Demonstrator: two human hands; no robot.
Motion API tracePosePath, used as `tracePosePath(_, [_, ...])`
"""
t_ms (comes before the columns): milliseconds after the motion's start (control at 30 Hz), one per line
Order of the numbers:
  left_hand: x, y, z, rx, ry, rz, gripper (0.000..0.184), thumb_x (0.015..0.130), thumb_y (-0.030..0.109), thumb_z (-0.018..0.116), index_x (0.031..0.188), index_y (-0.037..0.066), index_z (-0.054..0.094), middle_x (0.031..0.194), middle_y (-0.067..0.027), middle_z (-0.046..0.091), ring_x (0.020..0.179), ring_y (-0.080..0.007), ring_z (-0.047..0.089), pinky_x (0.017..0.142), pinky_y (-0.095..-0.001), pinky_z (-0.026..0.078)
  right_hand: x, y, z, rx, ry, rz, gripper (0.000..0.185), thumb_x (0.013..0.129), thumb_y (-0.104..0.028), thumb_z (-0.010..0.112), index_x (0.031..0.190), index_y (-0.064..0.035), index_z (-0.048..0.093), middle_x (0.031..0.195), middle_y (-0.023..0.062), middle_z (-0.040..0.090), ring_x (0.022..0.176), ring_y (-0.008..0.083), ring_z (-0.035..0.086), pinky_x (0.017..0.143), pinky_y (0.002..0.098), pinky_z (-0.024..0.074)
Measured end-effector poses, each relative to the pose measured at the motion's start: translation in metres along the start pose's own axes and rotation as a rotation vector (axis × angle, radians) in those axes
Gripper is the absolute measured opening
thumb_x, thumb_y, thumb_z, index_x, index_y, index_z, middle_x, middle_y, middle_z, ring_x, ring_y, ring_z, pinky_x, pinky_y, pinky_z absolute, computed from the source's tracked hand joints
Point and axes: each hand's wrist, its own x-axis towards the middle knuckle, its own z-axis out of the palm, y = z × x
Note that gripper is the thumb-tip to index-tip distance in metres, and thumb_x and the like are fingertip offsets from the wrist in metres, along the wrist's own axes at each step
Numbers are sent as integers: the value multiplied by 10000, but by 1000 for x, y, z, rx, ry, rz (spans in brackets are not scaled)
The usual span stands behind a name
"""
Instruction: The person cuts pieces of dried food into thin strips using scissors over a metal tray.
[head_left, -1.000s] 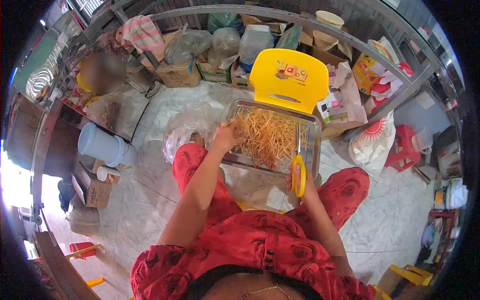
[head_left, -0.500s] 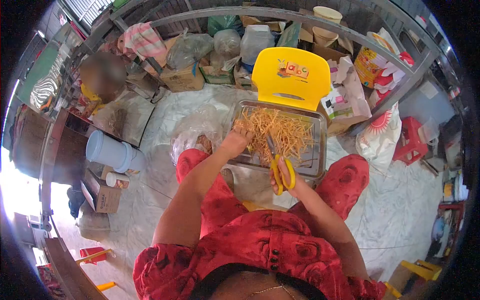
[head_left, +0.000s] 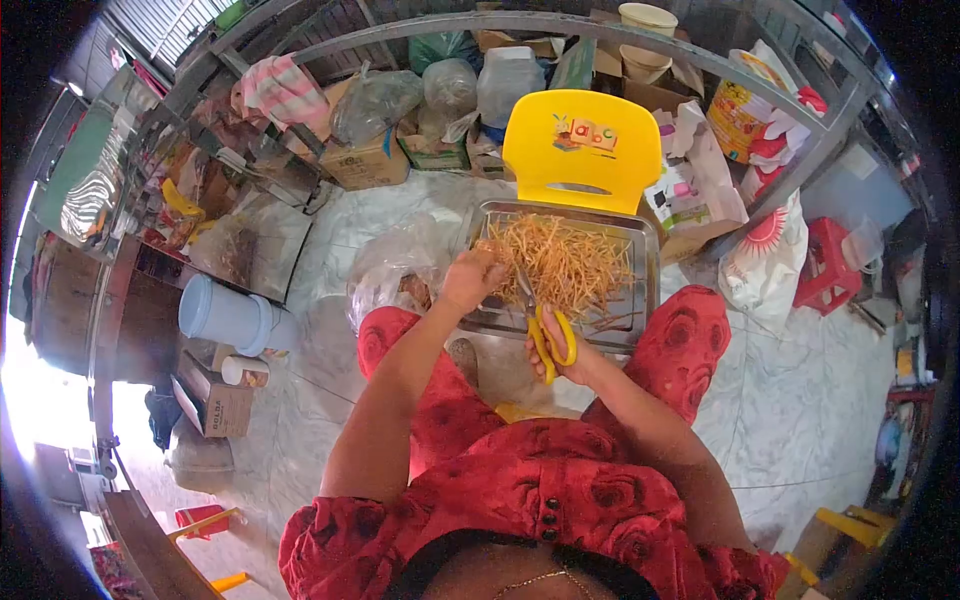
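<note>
A heap of thin golden-brown strips lies on a metal tray in front of me. At the heap's left edge, my left hand is closed, pinching some of the strips; its fingertips are partly hidden. My right hand grips the yellow handles of a pair of scissors. The blades point up and left into the strips, near my left fingers. How far the blades are parted is hard to make out.
A yellow chair back stands behind the tray. Left of the tray sits a clear plastic bag. Further left are a pale blue bucket and a cardboard box. At right stand a white sack and a red crate.
The scissors have moved left, closer to my left hand, and their handles have turned. My left hand stays by the heap's left edge. A person at the back left is no longer visible.
</note>
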Motion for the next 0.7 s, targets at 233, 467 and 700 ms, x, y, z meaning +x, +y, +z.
tracePosePath(233, [3, 3, 5, -54, 104, -92, 350, 691, 261, 644, 922, 31, 516, 900, -153, 499, 900, -332, 466, 782, -399, 389, 6, 1, -4, -3, -33, -23, 688, 720, -726, 313, 755, -60, 484, 601, 56, 472, 516, 169, 466, 486, 292, 408])
tracePosePath(467, [6, 4, 3, -121, 12, -224, 372, 626, 232, 700, 908, 67, 521, 935, -122, 477, 936, -300, 456, 786, -381, 404, 17, 7, -8, 3, 11, 15, 679, 730, -717, 305, 732, -56, 459, 578, 49, 443, 502, 166, 454, 467, 280, 398])
tracePosePath(700, [8, -18, 18, -247, 70, -213, 366, 618, 215, 709, 895, 79, 512, 954, -112, 465, 932, -305, 460, 777, -375, 409, 14, 4, -4, -38, 18, -16, 686, 728, -722, 301, 741, -55, 462, 586, 52, 449, 481, 163, 447, 461, 274, 398])
